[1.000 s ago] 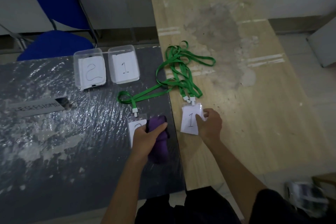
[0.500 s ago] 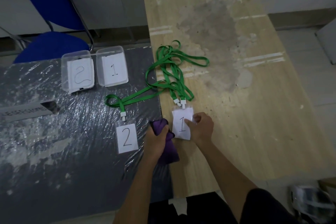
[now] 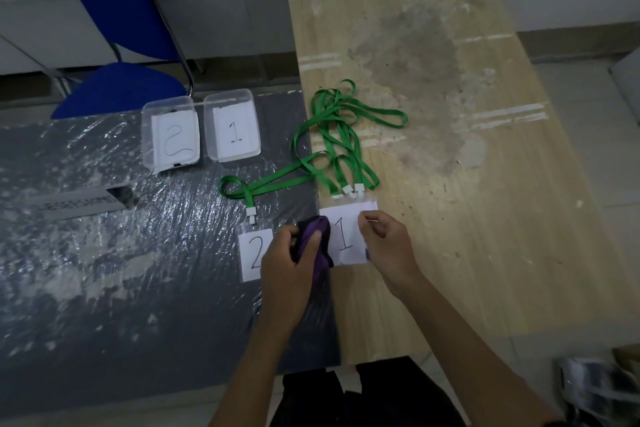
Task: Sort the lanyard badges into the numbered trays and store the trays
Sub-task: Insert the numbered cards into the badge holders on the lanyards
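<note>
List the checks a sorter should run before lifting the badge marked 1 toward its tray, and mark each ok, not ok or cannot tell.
1. Right hand pinches the badge marked 1: ok.
2. Left hand free: not ok, it grips a purple cloth.
3. Tray marked 1 uncovered: ok.
4. Green lanyards untangled: not ok, the straps overlap.
5. How many badges sit under the 1: cannot tell.
6. Badge marked 2 lies apart: ok.
</note>
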Action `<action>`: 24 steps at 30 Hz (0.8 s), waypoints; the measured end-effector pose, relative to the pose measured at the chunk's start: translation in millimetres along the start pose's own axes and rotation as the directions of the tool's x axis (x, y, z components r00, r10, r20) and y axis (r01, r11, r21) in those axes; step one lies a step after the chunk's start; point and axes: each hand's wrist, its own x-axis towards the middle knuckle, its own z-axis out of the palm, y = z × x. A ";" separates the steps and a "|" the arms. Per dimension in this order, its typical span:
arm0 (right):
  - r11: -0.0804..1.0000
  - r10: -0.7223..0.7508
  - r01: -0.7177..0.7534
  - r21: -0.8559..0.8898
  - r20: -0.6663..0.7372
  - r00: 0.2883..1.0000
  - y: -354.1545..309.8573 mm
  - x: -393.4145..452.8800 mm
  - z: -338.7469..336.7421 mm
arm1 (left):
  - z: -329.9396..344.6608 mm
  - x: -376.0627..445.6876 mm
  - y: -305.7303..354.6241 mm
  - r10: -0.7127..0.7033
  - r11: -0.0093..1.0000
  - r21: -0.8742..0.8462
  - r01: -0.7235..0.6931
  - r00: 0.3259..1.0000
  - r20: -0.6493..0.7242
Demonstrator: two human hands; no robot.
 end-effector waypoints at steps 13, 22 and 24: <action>0.994 -0.013 -0.021 0.111 0.294 0.956 -53.1 -51.1 35.3 | -60.6 9.4 32.4 0.560 0.773 0.375 -0.511 0.828 -0.027; 0.938 0.000 -0.120 0.325 0.345 0.939 -67.5 -55.0 48.4 | -61.9 4.0 29.2 0.642 0.660 0.415 -0.626 0.757 0.122; 0.920 -0.011 -0.146 0.364 0.397 0.918 -69.5 -56.0 47.1 | -66.9 9.8 30.2 0.616 0.696 0.407 -0.592 0.783 0.085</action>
